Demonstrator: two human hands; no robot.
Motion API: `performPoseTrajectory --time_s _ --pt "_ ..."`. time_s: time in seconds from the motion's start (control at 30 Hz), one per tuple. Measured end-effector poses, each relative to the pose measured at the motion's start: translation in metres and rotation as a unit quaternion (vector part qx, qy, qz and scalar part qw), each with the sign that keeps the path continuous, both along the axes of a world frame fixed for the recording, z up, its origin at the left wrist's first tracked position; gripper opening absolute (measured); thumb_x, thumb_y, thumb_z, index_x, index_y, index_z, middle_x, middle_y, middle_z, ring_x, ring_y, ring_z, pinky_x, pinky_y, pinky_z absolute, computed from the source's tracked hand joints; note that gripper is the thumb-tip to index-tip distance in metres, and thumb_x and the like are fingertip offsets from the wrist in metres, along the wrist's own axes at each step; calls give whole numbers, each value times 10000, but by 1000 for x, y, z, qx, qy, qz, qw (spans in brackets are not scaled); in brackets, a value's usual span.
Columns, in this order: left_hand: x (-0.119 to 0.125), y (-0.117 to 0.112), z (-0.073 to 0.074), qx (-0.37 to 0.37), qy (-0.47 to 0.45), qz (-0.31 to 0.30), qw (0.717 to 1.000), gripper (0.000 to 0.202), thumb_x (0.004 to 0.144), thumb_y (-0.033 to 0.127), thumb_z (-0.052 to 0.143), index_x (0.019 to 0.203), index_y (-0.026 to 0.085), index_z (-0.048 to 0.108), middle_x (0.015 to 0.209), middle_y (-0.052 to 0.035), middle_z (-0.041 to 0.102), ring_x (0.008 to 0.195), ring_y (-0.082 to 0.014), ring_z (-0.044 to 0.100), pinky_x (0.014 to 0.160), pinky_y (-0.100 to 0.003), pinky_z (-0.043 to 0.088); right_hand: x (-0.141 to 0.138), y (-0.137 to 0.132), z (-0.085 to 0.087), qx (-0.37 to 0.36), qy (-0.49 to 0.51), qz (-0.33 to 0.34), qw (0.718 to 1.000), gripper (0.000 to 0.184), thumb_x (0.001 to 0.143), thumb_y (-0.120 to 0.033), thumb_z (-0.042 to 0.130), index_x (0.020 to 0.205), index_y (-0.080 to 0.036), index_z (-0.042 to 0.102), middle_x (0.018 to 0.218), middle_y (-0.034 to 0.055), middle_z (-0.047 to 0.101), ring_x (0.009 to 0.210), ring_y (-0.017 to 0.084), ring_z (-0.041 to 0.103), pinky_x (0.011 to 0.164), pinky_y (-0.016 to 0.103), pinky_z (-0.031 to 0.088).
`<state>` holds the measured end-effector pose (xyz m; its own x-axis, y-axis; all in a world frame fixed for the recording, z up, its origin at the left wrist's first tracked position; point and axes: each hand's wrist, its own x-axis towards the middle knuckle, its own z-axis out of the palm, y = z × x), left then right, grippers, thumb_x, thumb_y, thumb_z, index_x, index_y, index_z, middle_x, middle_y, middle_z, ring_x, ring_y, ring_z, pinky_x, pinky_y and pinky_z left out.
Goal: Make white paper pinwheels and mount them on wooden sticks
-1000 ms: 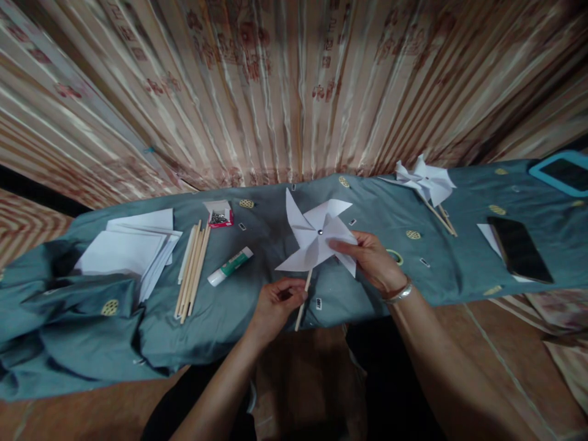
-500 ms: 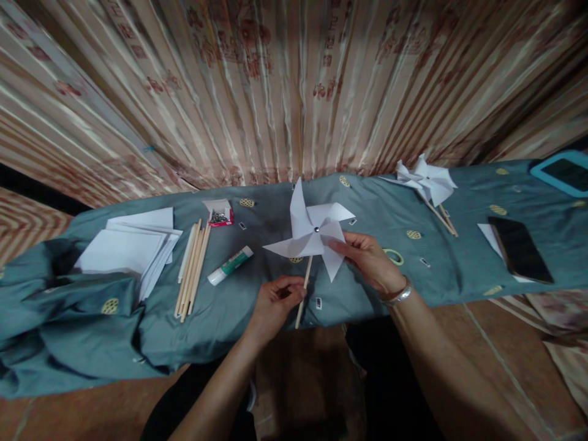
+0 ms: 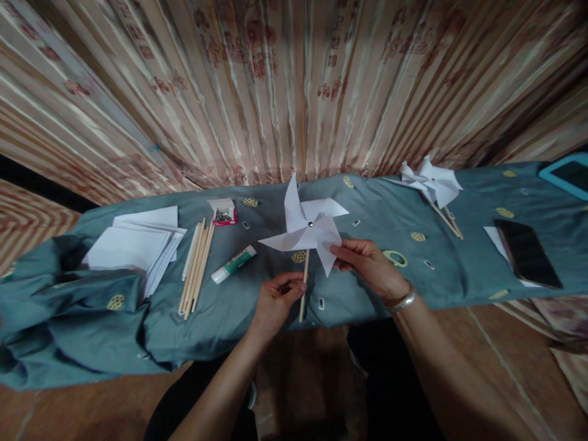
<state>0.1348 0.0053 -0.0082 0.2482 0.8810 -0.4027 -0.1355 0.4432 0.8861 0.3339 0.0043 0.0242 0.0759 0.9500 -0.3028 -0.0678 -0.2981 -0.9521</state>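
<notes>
While our left fingers (image 3: 287, 282) pinch the slim wooden stick (image 3: 302, 309), our right fingers (image 3: 348, 254) pinch the lower right blade of the white paper pinwheel (image 3: 307, 229), which sits just beyond our left fingers. On their near side runs the edge of the table (image 3: 445, 278), draped in wrinkled teal cloth. Right of our right fingers, a stretch of that cloth leaves room before the flat black phone (image 3: 528, 252). Left of our left fingers lie a cylindrical glue stick (image 3: 234, 264) and, farther off, smooth straight rods (image 3: 197, 269). We find the glue stick's green label too small to read.
</notes>
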Motion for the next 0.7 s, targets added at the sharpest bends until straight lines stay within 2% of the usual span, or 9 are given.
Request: performPoseTrajectory --time_s 0.43,0.7 --pt "1 0 0 2 -4 1 1000 276 507 308 842 727 160 766 599 1 645 592 -106 525 615 -234 417 -13 -1 -2 1 -8 28 1000 358 632 -549 788 659 -198 724 581 -15 658 529 113 538 513 247 408" --pt "3 -1 -2 1 -10 6 1000 302 496 322 857 729 160 756 618 -1 659 601 -115 536 635 -248 430 -24 0 -2 21 -21 58 998 363 663 -568 754 705 -208 749 658 12 720 549 128 574 539 261 451"
